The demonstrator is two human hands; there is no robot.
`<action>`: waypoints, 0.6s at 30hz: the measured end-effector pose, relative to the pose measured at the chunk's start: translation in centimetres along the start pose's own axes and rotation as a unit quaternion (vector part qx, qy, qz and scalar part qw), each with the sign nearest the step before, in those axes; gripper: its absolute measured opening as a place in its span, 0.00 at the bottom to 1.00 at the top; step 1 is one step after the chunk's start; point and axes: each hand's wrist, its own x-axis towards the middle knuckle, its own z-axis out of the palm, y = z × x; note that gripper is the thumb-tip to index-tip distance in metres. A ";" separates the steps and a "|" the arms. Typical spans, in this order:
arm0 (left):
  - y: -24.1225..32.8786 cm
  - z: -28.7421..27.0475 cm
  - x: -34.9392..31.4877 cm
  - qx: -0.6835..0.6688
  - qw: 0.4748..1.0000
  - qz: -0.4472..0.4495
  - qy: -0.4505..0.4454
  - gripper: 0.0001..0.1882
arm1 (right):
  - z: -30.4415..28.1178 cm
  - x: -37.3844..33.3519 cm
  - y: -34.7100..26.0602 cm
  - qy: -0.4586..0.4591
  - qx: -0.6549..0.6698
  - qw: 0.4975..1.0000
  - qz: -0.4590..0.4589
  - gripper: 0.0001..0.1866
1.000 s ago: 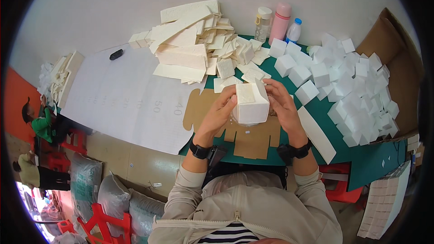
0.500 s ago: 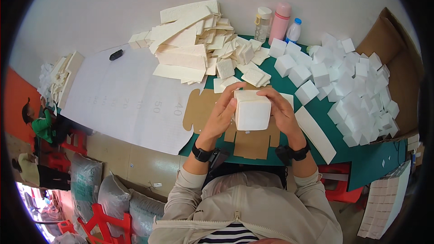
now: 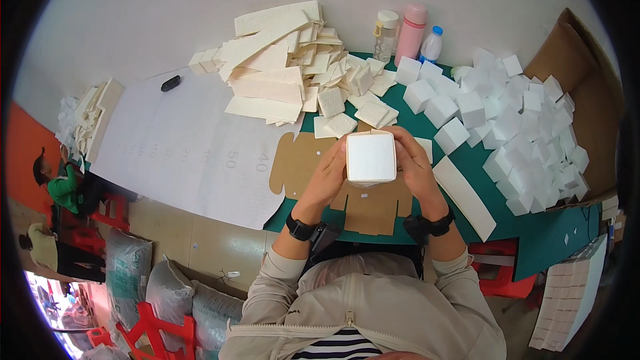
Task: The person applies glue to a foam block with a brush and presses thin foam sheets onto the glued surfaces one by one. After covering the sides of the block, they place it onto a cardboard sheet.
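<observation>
Between both palms I hold a white foam block (image 3: 371, 158) with cream pieces along its edges, its square white face turned up. My left hand (image 3: 331, 172) grips one side and my right hand (image 3: 416, 163) the opposite side, fingers partly behind it. Below the block lies a flat die-cut sheet of brown cardboard (image 3: 371, 215) on the green tabletop (image 3: 427, 220). A long cream strip (image 3: 465, 199) rests right of my right hand. Beyond my hands is a heap of cream sheets and squares (image 3: 267, 87); to the right are piled several white foam cubes (image 3: 472, 111).
A clear bottle (image 3: 385, 37), a pink flask (image 3: 411, 33) and a small white bottle (image 3: 433, 45) stand by the wall. An open carton (image 3: 580, 87) borders the cubes. White paper (image 3: 173, 147) covers the table's left. Two people, sacks (image 3: 167, 283) and red stools are at far left.
The block has been tilted in my hands, so its white face now points up more squarely. My hands have shifted slightly around it.
</observation>
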 end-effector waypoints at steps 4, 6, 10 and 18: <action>0.2 0.6 0.2 -0.079 0.996 -0.041 0.031 0.25 | 0.3 0.6 -0.4 0.026 0.006 1.000 -0.012 0.14; 0.8 1.1 0.2 -0.136 0.985 -0.092 0.048 0.25 | 0.4 0.8 -0.5 0.041 0.034 0.998 -0.026 0.14; 0.7 1.1 -0.1 -0.163 0.975 -0.133 0.064 0.24 | -0.1 -0.2 -0.5 0.032 -0.015 0.999 0.022 0.14; 0.9 1.7 0.1 -0.155 0.976 -0.121 0.092 0.23 | -0.1 0.1 -0.4 0.057 0.032 0.997 0.039 0.11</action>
